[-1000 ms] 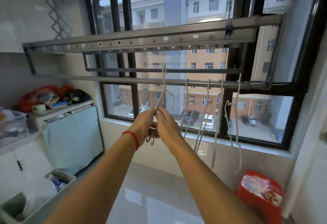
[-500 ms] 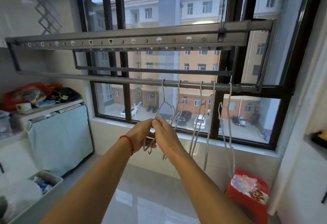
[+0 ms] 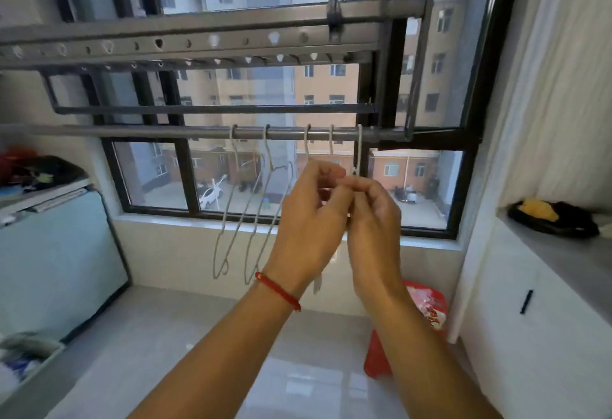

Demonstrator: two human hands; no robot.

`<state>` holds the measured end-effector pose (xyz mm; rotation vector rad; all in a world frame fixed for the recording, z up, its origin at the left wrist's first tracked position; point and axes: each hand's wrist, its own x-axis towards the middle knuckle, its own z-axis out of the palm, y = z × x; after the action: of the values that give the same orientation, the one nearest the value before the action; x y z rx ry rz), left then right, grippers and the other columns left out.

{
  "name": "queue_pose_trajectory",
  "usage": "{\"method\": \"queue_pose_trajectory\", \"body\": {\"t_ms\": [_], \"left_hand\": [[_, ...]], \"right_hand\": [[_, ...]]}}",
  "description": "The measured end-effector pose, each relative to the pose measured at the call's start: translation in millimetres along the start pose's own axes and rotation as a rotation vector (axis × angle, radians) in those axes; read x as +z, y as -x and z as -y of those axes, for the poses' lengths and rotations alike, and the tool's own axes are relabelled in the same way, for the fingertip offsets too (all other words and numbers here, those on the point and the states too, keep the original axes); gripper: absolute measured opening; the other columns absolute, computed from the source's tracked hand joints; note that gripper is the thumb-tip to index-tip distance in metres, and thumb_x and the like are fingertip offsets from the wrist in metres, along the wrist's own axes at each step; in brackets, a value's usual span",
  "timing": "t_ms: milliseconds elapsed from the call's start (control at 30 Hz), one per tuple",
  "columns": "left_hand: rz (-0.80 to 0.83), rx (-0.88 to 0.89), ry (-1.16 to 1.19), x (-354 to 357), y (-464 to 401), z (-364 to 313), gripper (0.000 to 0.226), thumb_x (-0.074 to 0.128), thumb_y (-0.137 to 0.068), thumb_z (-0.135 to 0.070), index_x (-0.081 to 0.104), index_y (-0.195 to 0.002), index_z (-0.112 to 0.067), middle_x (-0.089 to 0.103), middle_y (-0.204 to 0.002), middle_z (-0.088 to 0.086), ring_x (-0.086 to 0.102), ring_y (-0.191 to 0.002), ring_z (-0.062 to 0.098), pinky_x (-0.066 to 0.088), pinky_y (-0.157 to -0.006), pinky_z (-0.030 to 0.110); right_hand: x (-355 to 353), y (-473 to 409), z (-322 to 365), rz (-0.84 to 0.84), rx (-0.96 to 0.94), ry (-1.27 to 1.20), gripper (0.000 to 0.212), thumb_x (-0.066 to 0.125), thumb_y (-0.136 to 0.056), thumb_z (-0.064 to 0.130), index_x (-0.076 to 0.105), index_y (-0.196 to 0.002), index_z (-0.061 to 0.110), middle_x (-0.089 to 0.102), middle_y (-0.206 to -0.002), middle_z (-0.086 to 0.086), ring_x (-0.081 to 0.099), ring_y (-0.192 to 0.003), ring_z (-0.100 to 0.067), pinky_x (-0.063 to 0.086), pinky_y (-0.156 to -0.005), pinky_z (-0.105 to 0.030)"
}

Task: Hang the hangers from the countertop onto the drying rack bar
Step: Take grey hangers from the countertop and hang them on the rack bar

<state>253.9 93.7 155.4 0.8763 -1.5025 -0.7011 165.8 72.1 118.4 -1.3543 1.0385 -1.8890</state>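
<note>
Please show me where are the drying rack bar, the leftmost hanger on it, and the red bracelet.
drying rack bar (image 3: 149, 131): head view, a bare stretch left of the hooks.
leftmost hanger (image 3: 224, 224): head view, its long wire side below the hook.
red bracelet (image 3: 280, 291): head view, the cord across the left wrist.

Drying rack bar (image 3: 149, 131): runs left to right before the window (image 3: 414, 186). Hangers (image 3: 231, 206): five hooked on its right half, side by side. Left hand (image 3: 308, 219), right hand (image 3: 374, 219): fingertips meeting, below the bar, before the rightmost hangers. Countertop (image 3: 563, 253): far right.
</note>
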Motion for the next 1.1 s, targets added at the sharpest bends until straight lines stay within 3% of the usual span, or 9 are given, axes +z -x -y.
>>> {"method": "queue_pose_trajectory", "body": {"t_ms": [167, 300, 433, 567, 767, 867, 933, 1033, 1100], "left_hand": [[0.177, -0.132, 0.199, 119.9, 8.2, 6.0, 0.020, 0.051, -0.104, -0.016, 0.060, -0.120, -0.023, 0.071, -0.113, 0.005, 0.072, -0.102, 0.017, 0.062, -0.088, 0.037], [0.277, -0.312, 0.152, 229.6, 14.7, 35.1, 0.018, 0.054, -0.100, -0.019, 0.064, -0.114, -0.024, 0.071, -0.106, 0.008, 0.068, -0.091, 0.017, 0.057, -0.089, 0.049], [0.427, -0.399, 0.124, 339.9, 33.4, 63.5, 0.019, 0.057, -0.091, -0.027, 0.065, -0.108, -0.026, 0.067, -0.096, 0.001, 0.063, -0.089, 0.023, 0.055, -0.086, 0.048], [0.637, -0.493, 0.123, 436.2, 55.0, 85.2, 0.015, 0.058, -0.096, -0.014, 0.064, -0.107, -0.023, 0.065, -0.090, 0.005, 0.058, -0.076, 0.022, 0.050, -0.075, 0.041], [0.963, -0.521, 0.051, 560.4, 69.2, 112.8, 0.017, 0.060, -0.094, -0.021, 0.064, -0.109, -0.027, 0.065, -0.093, -0.006, 0.060, -0.086, 0.016, 0.054, -0.090, 0.041], [1.093, -0.550, 0.078, 618.0, 71.7, 121.9, 0.015, 0.056, -0.096, -0.012, 0.063, -0.095, -0.025, 0.061, -0.083, -0.003, 0.057, -0.079, 0.018, 0.052, -0.074, 0.036], [1.174, -0.635, 0.124, 663.6, 70.9, 130.5, 0.022, 0.051, -0.099, -0.007, 0.061, -0.090, -0.024, 0.058, -0.081, 0.003, 0.054, -0.071, 0.019, 0.048, -0.065, 0.032], [1.259, -0.665, 0.098, 730.7, 66.9, 152.7, 0.016, 0.055, -0.099, -0.014, 0.067, -0.106, -0.023, 0.067, -0.100, 0.010, 0.062, -0.082, 0.023, 0.058, -0.067, 0.036], [1.284, -0.660, 0.061, 759.9, 61.4, 161.3, 0.020, 0.060, -0.097, -0.017, 0.069, -0.115, -0.017, 0.070, -0.108, 0.011, 0.068, -0.093, 0.028, 0.063, -0.066, 0.035]], "right_hand": [[-125.6, -23.9, -14.1, -0.131, 0.039, 0.070, 0.018, 0.054, -0.105, 0.018, 0.070, -0.111, 0.015, 0.076, -0.105, 0.004, 0.075, -0.097, -0.013, 0.064, -0.085, -0.033], [-249.1, -23.8, -22.7, -0.245, 0.218, 0.162, 0.017, 0.056, -0.101, 0.012, 0.070, -0.107, 0.019, 0.077, -0.099, 0.000, 0.075, -0.088, -0.019, 0.062, -0.075, -0.034], [-373.2, -16.2, -39.3, -0.452, 0.362, 0.286, 0.015, 0.056, -0.099, 0.015, 0.069, -0.106, 0.021, 0.074, -0.099, -0.002, 0.071, -0.089, -0.020, 0.060, -0.083, -0.046], [-474.5, -4.1, -56.6, -0.730, 0.399, 0.328, 0.018, 0.054, -0.102, 0.011, 0.068, -0.112, 0.015, 0.072, -0.105, -0.005, 0.070, -0.092, -0.022, 0.060, -0.078, -0.035], [-573.1, 10.0, -88.3, -1.001, 0.481, 0.341, 0.008, 0.059, -0.102, 0.018, 0.065, -0.106, 0.014, 0.071, -0.096, -0.011, 0.065, -0.081, -0.021, 0.057, -0.076, -0.039], [-614.3, 10.6, -97.9, -1.088, 0.532, 0.371, 0.006, 0.060, -0.095, 0.022, 0.063, -0.100, 0.023, 0.072, -0.098, -0.010, 0.069, -0.090, -0.028, 0.058, -0.087, -0.049], [-651.6, 7.3, -114.7, -1.170, 0.573, 0.402, 0.020, 0.059, -0.081, 0.032, 0.063, -0.099, 0.024, 0.073, -0.105, -0.011, 0.069, -0.099, -0.033, 0.057, -0.093, -0.055], [-704.7, -4.0, -143.5, -1.222, 0.659, 0.494, 0.024, 0.060, -0.074, 0.034, 0.065, -0.093, 0.021, 0.071, -0.097, -0.006, 0.068, -0.098, -0.033, 0.055, -0.088, -0.051], [-717.0, -19.9, -145.1, -1.212, 0.719, 0.545, 0.014, 0.061, -0.082, 0.028, 0.064, -0.091, 0.018, 0.065, -0.090, -0.004, 0.063, -0.090, -0.025, 0.053, -0.085, -0.046]]}}
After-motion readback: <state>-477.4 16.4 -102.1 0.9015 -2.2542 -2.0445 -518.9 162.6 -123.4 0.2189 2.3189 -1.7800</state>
